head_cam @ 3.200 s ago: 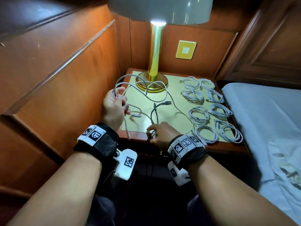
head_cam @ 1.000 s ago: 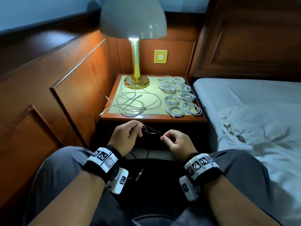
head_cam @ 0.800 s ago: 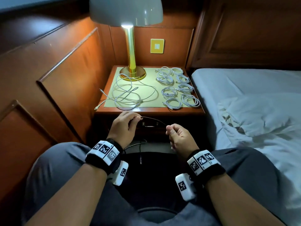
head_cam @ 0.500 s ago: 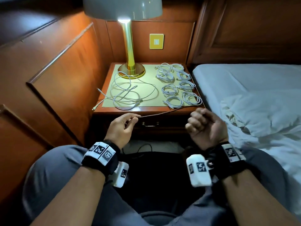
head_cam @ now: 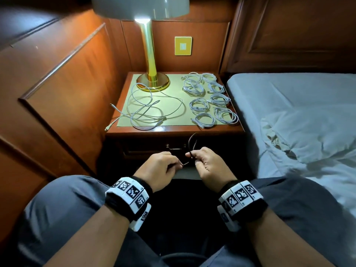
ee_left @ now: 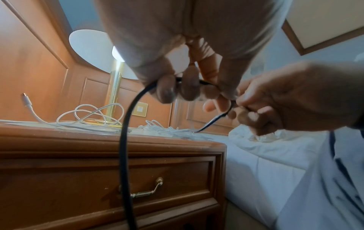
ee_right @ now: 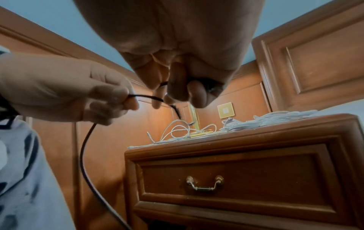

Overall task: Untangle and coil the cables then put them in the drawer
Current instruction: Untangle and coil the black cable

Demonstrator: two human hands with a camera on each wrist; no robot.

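Both hands sit low in front of the closed drawer [ee_right: 234, 175], and they share one black cable [ee_left: 126, 140]. The left hand [head_cam: 157, 169] has its fingers curled round the cable, which drops from the fist in a long dark line past the drawer front. The right hand [head_cam: 209, 164] pinches the same cable just beside it, a small loop standing up above the fingertips and a short free end poking out between the two hands. Up on the surface [head_cam: 173, 130], a loose tangle of white cable [head_cam: 150, 110] sprawls on the left half, one plug end hanging over the left edge. On the right half lie the coiled white cables [head_cam: 209, 100], neat rings set close together in two rows. A brass lamp [head_cam: 152, 74] stands lit at the back, touching the loose tangle's far loops. The bed [head_cam: 298, 116] lies just beside the surface on the right.
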